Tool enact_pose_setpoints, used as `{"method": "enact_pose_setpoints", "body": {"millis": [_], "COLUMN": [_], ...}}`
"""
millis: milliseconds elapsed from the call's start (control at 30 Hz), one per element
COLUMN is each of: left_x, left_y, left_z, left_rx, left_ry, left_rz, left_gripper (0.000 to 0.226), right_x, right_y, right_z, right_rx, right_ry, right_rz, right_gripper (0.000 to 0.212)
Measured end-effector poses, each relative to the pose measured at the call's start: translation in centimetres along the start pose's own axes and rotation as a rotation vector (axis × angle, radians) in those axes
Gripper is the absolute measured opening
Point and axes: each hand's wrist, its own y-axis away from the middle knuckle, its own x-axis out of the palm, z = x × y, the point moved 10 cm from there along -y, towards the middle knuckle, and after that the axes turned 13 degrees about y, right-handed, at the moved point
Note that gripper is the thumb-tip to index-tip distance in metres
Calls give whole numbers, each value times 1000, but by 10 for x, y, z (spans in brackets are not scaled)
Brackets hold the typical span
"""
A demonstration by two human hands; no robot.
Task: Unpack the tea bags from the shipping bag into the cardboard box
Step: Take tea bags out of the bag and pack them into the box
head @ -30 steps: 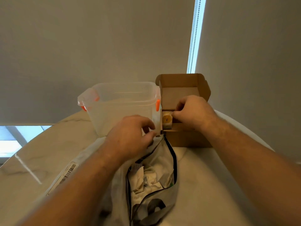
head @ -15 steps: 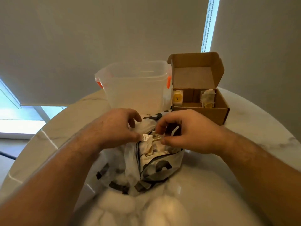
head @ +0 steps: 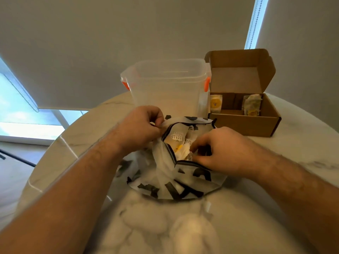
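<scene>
A white shipping bag (head: 176,182) with black lettering lies open on the marble table. My left hand (head: 141,129) pinches the left rim of its mouth. My right hand (head: 218,151) reaches into the mouth, its fingers curled around wrapped tea bags (head: 180,150) inside. The brown cardboard box (head: 244,121) stands open at the back right, lid up. Two tea bags stand in it, one at the left (head: 216,103) and one at the right (head: 252,105).
A clear plastic container (head: 165,88) with orange clips stands behind the bag, touching the box's left side. The round marble table (head: 183,226) drops off at its left edge toward the floor and a window. Walls close in behind.
My right hand has gone from the bag's rim deeper into its mouth. The left hand keeps pinching the rim. The view has tilted down and nearer to the bag.
</scene>
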Motion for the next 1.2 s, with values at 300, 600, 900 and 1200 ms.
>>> {"method": "enact_pose_setpoints", "body": {"millis": [300,600,900,1200], "left_x": [23,38,43,34], "left_y": [7,24,21,13], "left_z": [-8,-6,-13,-33], "left_rx": [53,69,116,233], "left_ry": [-248,-319,-415,-153], "left_rz": [262,553,484,279], "left_gripper": [22,70,79,44], "right_x": [-3,-5,-15,-22], "right_y": [14,10,3,1], "right_z": [32,3,-23,-42], "right_rx": [-348,-202,-90,-8], "right_ry": [-39,-38,-389,-754], "right_rz": [18,59,-24,-99], "right_gripper": [45,31,15,17]}}
